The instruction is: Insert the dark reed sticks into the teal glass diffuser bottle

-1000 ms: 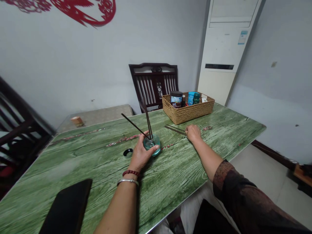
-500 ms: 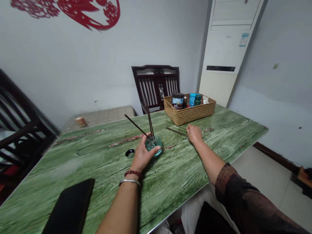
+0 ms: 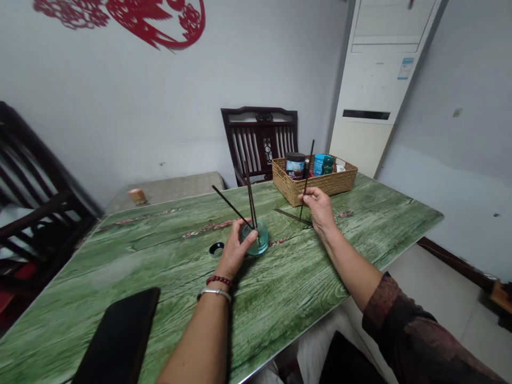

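Observation:
My left hand [image 3: 235, 249] grips a small teal glass jar [image 3: 256, 240] from the near left side. Several thin dark sticks [image 3: 242, 205] stand and lean in the jar. My right hand [image 3: 319, 209] is raised a little above the green wood-grain table [image 3: 296, 277], pinching one dark stick [image 3: 306, 170] upright between its fingers. Beneath that hand, a pair of similar sticks [image 3: 292, 216] lies on the tabletop. A black ring-shaped lid [image 3: 216, 248] lies just left of my left hand.
A woven wicker basket [image 3: 314, 186] holding jars and bottles stands close behind my right hand. A flat black tablet or phone [image 3: 118, 336] lies at the near left of the table. Dark wooden chairs stand at the far side and left.
My right hand has lifted from the tabletop with one dark stick, now held upright. My left hand stays on the jar. The whole view has shifted slightly.

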Action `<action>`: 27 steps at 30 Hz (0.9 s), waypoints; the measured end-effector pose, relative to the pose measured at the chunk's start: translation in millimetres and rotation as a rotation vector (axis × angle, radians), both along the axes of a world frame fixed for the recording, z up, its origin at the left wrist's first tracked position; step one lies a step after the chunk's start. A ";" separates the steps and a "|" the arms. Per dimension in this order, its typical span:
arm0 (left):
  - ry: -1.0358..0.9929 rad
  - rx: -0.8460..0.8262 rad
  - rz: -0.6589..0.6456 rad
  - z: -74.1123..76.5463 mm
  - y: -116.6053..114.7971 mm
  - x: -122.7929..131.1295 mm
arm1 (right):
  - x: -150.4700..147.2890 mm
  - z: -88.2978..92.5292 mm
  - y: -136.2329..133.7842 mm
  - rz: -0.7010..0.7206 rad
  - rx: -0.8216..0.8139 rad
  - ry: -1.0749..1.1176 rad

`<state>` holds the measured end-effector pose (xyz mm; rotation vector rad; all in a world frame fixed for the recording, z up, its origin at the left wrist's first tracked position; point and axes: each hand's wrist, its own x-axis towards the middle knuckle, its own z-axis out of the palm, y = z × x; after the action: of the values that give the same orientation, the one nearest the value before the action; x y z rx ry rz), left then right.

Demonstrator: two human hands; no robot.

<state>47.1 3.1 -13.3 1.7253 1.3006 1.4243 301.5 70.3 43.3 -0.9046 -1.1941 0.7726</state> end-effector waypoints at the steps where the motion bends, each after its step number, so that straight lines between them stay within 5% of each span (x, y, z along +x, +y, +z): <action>1: -0.019 0.007 -0.004 -0.5 0.0 -0.1 | -5.1 6.4 -4.8 0.050 0.033 0.036; 10: -0.121 0.086 0.108 -9.1 10.0 -0.9 | -68.9 37.1 -37.0 0.335 0.133 0.117; 27: -0.030 0.123 0.209 -0.7 8.4 1.5 | -108.6 4.0 -23.5 0.198 0.010 -0.326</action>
<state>48.6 11.5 -13.9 1.6774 1.4378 1.6733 193.0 46.8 47.3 -0.9362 -1.5911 0.7951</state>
